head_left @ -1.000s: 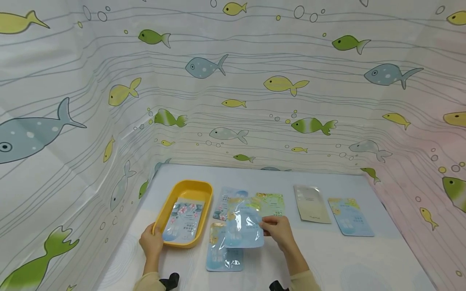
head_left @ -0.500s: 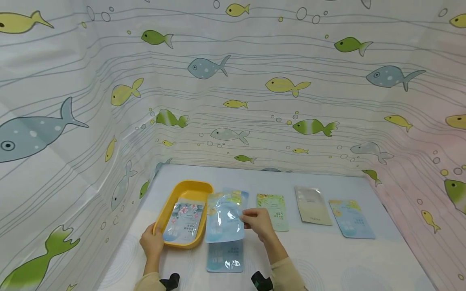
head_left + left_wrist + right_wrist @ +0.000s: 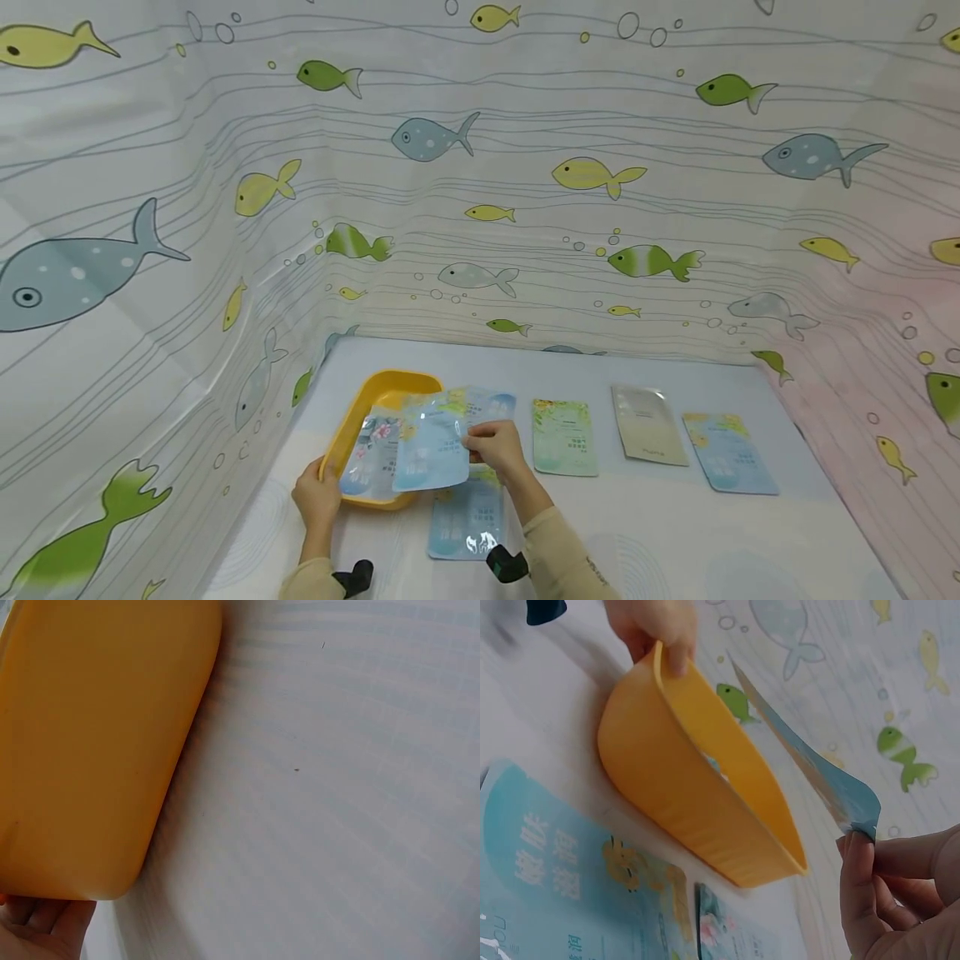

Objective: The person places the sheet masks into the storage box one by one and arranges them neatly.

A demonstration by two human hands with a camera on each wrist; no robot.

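At its near-left corner, my left hand [image 3: 315, 500] grips the rim of a yellow plastic tray [image 3: 347, 429], the thumb over the inner side. A floral sheet mask packet [image 3: 367, 467] lies in that tray. With thumb and fingertips, my right hand [image 3: 498, 450] pinches the right edge of a blue sheet mask packet [image 3: 431, 450]. The held packet is raised over the tray's right side and covers part of the floral one. Seen edge-on in the right wrist view, the blue packet [image 3: 817, 765] stands above the tray rim [image 3: 727, 806].
Another blue packet [image 3: 465, 529] lies below my right hand. Behind the hand, a further packet [image 3: 495, 406] is partly covered. To the right lie a green packet [image 3: 566, 437], a silver-beige packet [image 3: 651, 425] and a blue packet [image 3: 731, 454]. A fish-print curtain [image 3: 525, 242] surrounds the table.
My right hand has carried the blue packet leftward, from above the table packets to over the tray, uncovering the green packet. The left hand has kept its grip on the tray.
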